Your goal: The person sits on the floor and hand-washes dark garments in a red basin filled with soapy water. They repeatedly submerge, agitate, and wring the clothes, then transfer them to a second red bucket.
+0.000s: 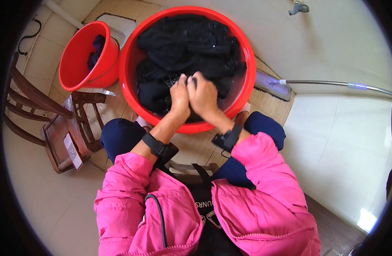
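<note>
A large red plastic basin (123, 72) stands before me with wet black clothing (183, 48) in water. Over its near half, my left hand (180, 97) and my right hand (203, 94) press together, fingers curled. Both grip a fold of the black fabric, a bit of which shows between the thumbs. My fingertips are mostly hidden behind the knuckles. Small splashes or bubbles (173, 80) show beside my left hand. Each wrist wears a black strap with a dark device, and the pink sleeves are pushed up.
A red bucket (114, 68) holding dark purple cloth (96, 52) stands left of the basin. Nearer is a wooden chair (56, 144) with a phone (72, 151) on it. A squeegee-like floor mop (272, 84) lies along the right wall, below a tap (299, 8). A squat toilet (119, 27) is behind.
</note>
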The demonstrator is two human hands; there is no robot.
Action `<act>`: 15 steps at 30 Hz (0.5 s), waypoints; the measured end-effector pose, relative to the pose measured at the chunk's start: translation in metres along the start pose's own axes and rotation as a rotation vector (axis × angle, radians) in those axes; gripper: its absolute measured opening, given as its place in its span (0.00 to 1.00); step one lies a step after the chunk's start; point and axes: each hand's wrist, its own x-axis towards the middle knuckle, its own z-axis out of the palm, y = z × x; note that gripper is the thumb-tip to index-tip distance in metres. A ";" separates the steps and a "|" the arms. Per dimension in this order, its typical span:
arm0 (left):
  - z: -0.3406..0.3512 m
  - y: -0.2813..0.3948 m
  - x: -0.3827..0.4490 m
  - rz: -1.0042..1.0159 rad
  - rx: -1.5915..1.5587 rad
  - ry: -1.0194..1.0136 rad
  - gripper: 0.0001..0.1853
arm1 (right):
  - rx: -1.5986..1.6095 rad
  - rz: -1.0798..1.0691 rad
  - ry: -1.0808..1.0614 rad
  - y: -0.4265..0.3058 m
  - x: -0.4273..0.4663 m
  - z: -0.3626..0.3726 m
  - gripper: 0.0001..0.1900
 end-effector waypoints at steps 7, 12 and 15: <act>-0.011 0.010 -0.003 -0.265 -0.081 0.004 0.22 | 0.077 0.043 -0.097 0.003 -0.005 0.002 0.14; -0.004 -0.002 -0.003 -0.026 0.118 -0.014 0.22 | 0.058 0.022 -0.007 0.003 -0.009 0.000 0.12; -0.005 -0.017 -0.020 -0.319 0.125 -0.031 0.24 | -0.083 0.044 0.143 0.007 -0.003 -0.003 0.13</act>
